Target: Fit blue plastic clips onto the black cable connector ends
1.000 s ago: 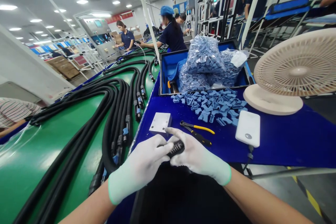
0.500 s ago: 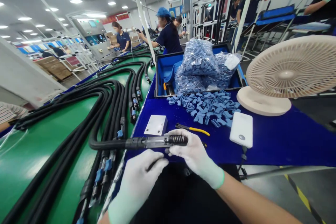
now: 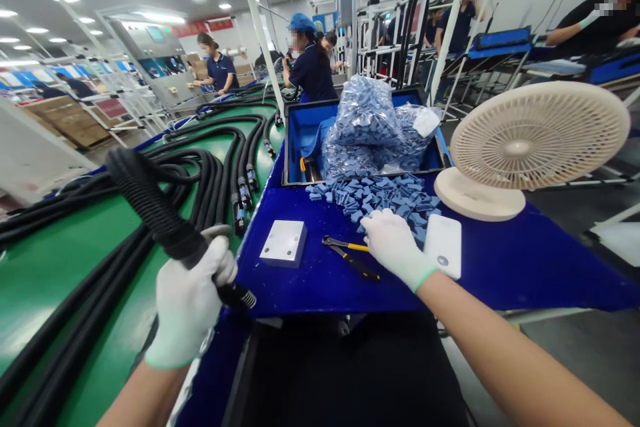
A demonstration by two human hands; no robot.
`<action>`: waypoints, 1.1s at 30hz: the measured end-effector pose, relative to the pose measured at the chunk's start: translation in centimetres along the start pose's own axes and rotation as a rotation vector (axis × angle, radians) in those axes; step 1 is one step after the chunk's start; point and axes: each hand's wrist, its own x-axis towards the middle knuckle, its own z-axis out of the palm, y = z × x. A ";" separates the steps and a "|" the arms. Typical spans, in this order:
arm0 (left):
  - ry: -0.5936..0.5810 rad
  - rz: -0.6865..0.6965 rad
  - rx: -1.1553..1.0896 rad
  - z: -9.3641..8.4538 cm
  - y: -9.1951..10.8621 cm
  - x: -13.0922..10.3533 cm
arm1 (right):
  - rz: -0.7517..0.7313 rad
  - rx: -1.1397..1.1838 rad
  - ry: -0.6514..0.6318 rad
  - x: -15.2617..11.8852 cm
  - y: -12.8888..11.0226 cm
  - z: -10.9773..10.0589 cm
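My left hand (image 3: 193, 297), in a white glove, is closed around a black corrugated hose (image 3: 150, 203) near its end fitting. The hose end with a metal spring (image 3: 247, 298) sticks out below my fist, tilted down to the right. My right hand (image 3: 393, 243), also gloved, is at the near edge of a heap of small blue plastic clips (image 3: 373, 193). Its fingers are bent together with the tips down among the clips; whatever they pinch is hidden. Pincers with yellow-and-black handles (image 3: 357, 265) lie just left of that hand.
A metal block (image 3: 284, 242) and a white power bank (image 3: 445, 245) lie on the blue table (image 3: 300, 293). Behind the heap stands a bin (image 3: 293, 147) with bagged clips (image 3: 367, 120). A fan (image 3: 480, 197) stands right. More black hoses (image 3: 205, 187) cover the green bench (image 3: 105, 240). Co-workers stand beyond.
My right hand has let go of the hose end and moved right to the blue clips. My left hand now grips the hose, tilted and shifted left.
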 end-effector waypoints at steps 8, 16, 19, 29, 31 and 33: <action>-0.162 0.163 -0.016 3.0 -1.7 8.5 | 0.008 -0.073 -0.061 1.7 0.6 0.5; -0.150 0.095 0.024 2.6 -4.8 9.1 | 0.046 0.168 -0.023 2.7 0.9 -1.2; -0.130 0.096 0.042 2.6 -5.2 9.1 | 0.040 0.557 -0.029 3.4 -1.3 -1.6; -0.176 0.065 0.066 1.7 -5.5 9.8 | -0.237 1.012 -0.223 6.9 -11.9 0.0; -0.187 0.073 0.084 1.6 -5.5 9.8 | -0.252 1.014 -0.239 7.7 -13.2 0.4; -0.198 0.084 0.106 1.5 -5.5 9.8 | -0.262 0.990 -0.247 8.3 -14.0 0.7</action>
